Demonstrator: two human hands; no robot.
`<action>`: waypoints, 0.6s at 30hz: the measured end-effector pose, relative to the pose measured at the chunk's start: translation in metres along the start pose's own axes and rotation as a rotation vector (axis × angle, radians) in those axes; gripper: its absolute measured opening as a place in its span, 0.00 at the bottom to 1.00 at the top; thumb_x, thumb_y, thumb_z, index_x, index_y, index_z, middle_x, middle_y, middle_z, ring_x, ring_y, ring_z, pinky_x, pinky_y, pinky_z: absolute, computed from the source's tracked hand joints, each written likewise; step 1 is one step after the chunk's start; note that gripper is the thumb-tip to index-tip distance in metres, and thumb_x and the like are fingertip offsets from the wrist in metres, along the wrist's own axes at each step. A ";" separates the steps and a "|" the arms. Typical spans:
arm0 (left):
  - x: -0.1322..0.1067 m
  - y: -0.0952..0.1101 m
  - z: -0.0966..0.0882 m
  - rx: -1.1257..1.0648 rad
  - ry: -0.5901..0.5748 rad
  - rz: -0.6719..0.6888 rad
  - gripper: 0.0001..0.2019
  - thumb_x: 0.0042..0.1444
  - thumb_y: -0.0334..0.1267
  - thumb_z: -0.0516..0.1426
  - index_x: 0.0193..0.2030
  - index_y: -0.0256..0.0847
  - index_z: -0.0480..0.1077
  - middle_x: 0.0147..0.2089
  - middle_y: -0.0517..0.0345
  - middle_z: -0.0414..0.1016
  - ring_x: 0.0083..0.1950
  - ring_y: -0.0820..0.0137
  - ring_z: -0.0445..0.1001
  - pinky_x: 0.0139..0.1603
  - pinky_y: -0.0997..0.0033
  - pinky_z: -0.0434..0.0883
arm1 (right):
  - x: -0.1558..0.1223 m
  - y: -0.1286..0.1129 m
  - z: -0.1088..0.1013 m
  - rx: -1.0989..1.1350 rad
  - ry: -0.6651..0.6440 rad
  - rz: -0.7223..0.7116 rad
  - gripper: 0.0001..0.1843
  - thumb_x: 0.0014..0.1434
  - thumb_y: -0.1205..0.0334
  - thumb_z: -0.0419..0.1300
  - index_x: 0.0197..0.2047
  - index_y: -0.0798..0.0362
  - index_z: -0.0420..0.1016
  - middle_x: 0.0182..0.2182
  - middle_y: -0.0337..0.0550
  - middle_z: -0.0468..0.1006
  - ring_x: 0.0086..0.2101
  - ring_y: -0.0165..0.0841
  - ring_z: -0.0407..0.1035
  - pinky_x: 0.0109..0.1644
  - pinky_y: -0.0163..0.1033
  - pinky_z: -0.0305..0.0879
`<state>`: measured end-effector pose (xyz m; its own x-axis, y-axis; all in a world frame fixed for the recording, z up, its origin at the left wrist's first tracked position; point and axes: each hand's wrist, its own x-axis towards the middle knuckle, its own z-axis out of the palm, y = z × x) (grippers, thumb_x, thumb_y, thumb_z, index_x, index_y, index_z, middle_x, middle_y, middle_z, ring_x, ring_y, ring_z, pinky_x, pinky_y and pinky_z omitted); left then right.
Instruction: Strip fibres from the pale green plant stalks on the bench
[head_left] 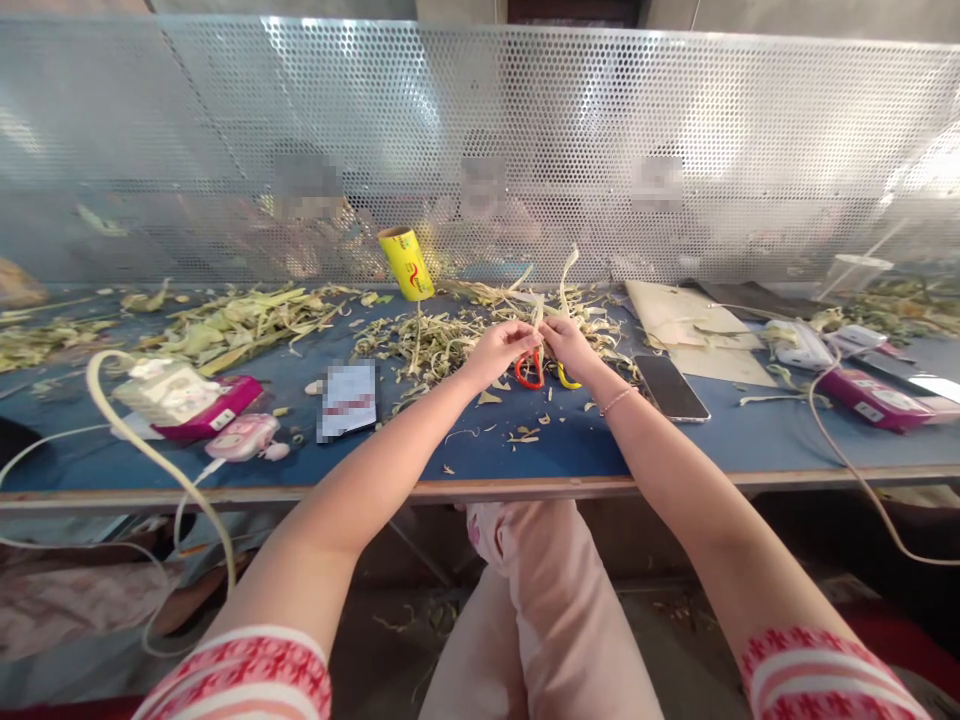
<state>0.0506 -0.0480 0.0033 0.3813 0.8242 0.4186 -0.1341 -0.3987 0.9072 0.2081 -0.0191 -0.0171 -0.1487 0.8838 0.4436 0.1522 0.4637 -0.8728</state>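
Note:
Both my hands meet at the middle of the blue table [570, 450]. My left hand [501, 350] pinches a pale green leaf strip [538, 318] that stands up between the hands. My right hand [568, 345] is closed around the same strip from the other side. Just below the hands lies a pair of scissors with one red and one yellow handle ring [531, 372]; I cannot tell whether a finger is in the rings. A heap of cut leaf strips [427, 340] lies behind the hands.
A yellow roll [405, 262] stands behind the heap. A black phone [671, 387] lies to the right, a card [349, 398] to the left. Pink boxes [210, 410], [874, 395], white cables and more leaf waste [240, 320] spread along the table. A perforated metal screen [480, 150] backs it, people behind.

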 end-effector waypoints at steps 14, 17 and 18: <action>0.003 -0.007 -0.015 0.059 -0.191 -0.147 0.14 0.52 0.45 0.61 0.26 0.37 0.67 0.23 0.62 0.69 0.25 0.77 0.69 0.30 0.77 0.68 | -0.002 -0.005 0.001 0.021 -0.050 -0.001 0.25 0.53 0.42 0.60 0.20 0.52 0.61 0.14 0.31 0.54 0.18 0.22 0.46 0.21 0.33 0.44; 0.003 -0.005 -0.013 -0.042 -0.153 -0.212 0.12 0.52 0.43 0.62 0.28 0.37 0.67 0.25 0.61 0.71 0.28 0.76 0.73 0.34 0.74 0.71 | 0.002 -0.001 -0.002 0.047 0.030 0.080 0.20 0.54 0.44 0.59 0.25 0.52 0.65 0.17 0.33 0.59 0.19 0.24 0.51 0.22 0.32 0.50; 0.003 -0.005 -0.012 -0.079 -0.119 -0.227 0.12 0.52 0.43 0.62 0.28 0.37 0.67 0.25 0.61 0.72 0.28 0.76 0.74 0.35 0.74 0.72 | 0.003 0.000 -0.005 0.026 0.089 0.085 0.16 0.55 0.47 0.59 0.29 0.52 0.67 0.20 0.35 0.63 0.20 0.25 0.55 0.23 0.33 0.54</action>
<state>0.0419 -0.0388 0.0002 0.5144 0.8339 0.1999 -0.1020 -0.1720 0.9798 0.2121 -0.0157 -0.0148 -0.0493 0.9223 0.3833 0.1345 0.3864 -0.9125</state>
